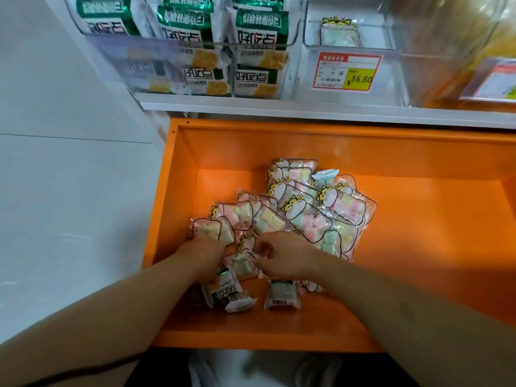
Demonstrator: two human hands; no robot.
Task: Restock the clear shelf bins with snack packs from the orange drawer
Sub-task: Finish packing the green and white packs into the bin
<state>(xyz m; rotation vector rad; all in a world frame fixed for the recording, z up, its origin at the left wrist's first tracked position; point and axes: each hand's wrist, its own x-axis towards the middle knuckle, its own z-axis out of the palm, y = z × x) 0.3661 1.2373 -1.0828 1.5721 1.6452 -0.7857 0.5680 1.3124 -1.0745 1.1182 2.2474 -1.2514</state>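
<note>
From the head view, both hands reach into the orange drawer (418,219), where pastel snack packs (315,216) lie heaped. The left hand (203,255) has its fingers curled down onto packs at the heap's near-left edge, and the right hand (282,258) pinches a clear pack (241,265) between curled fingers and thumb

The orange drawer (418,219) stands open below the shelf (307,108), with a heap of clear marshmallow packs (307,213) on its floor and two green-and-white packs (282,296) near its front wall. On the shelf stand clear bins (391,79): the left one full of green packs (259,51), the middle one holding a single marshmallow pack (339,33).
</note>
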